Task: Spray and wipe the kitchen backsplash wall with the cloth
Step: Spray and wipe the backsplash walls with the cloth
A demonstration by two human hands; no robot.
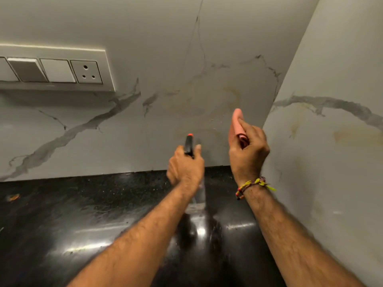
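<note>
- Bottle (195, 195), clear with a black head and orange nozzle, is gripped by the left hand (185, 165) above the bench (62, 214), nozzle aimed at the wall (165, 59)
- Cloth (236, 124), pink and folded, is pinched in the right hand (247, 150), raised near the corner just before the wall
- A switch panel (53, 69) is mounted on the wall at upper left

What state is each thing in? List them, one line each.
Spray bottle: held upright, nozzle toward the backsplash.
Left hand: grips the spray bottle.
Cloth: bunched, raised near the wall.
Right hand: grips the cloth.
Backsplash: yellowish stains, fine droplets near the nozzle.
Countertop: smeared, glossy.
Socket: nothing plugged in.
</note>
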